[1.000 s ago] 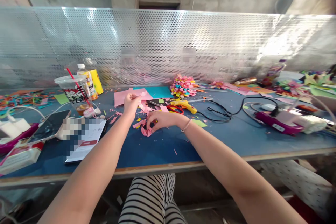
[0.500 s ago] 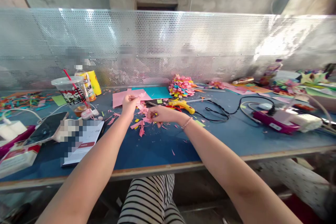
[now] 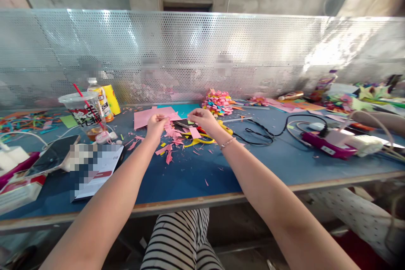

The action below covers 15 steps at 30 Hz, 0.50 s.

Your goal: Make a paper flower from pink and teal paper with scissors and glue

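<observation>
My left hand [image 3: 156, 125] is closed in a pinch on a small pink paper piece [image 3: 172, 115], held above the pink paper sheet. Level with it, just to the right, my right hand [image 3: 204, 121] has thumb and fingers pressed together; whatever sits between their tips is too small to make out. Yellow-handled scissors [image 3: 202, 140] lie on the table below my right hand, partly covered by a pink paper slip [image 3: 195, 133]. Pink paper scraps [image 3: 170, 149] are strewn beneath both hands. A yellow glue gun [image 3: 227, 127] is partly hidden behind my right wrist.
A pink sheet [image 3: 142, 119] and blue sheet [image 3: 190, 110] lie behind, beside a pink paper-strip cluster [image 3: 217, 102]. Left stand a plastic cup [image 3: 84, 112], bottle [image 3: 103, 101] and phones [image 3: 53, 156]. A black cable [image 3: 262, 135] and purple power strip [image 3: 327, 145] lie right, near another person's arm [image 3: 379, 120].
My right hand has risen from the scraps to beside the paper piece in my left hand. The yellow-handled scissors now show on the table below it. My left hand stays nearly still.
</observation>
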Available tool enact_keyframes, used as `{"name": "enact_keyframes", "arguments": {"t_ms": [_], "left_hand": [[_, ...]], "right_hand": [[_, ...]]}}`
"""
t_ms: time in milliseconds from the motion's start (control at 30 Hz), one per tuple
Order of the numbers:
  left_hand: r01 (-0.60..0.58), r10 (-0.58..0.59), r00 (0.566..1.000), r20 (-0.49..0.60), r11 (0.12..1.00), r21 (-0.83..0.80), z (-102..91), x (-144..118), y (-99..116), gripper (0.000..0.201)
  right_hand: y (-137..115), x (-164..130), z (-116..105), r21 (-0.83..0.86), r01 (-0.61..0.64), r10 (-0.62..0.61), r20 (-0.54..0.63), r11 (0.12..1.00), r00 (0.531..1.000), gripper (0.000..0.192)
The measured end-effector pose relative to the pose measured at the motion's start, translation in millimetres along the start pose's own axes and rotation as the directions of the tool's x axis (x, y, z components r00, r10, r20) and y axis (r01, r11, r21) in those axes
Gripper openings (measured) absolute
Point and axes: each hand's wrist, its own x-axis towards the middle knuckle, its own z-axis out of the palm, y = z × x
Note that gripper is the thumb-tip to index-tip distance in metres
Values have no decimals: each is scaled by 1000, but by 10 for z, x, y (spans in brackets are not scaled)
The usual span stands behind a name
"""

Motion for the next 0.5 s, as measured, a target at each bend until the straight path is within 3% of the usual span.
{"name": "enact_keyframes", "arguments": {"t_ms": [200, 333, 500], "left_hand": [[-15, 14, 1000, 19, 999, 35, 36, -62, 50, 23], [-17, 16, 1000, 25, 1000, 23, 50, -76, 41, 21], [-29, 28, 998, 57, 999, 16, 57, -64, 2, 20]], "right_hand": [[54, -3, -6, 4, 49, -49, -109, 999, 993, 47], [120, 54, -21, -16, 61, -63, -151, 998, 986, 36], [110, 57, -24, 100, 9, 1, -101, 995, 995, 28]]}}
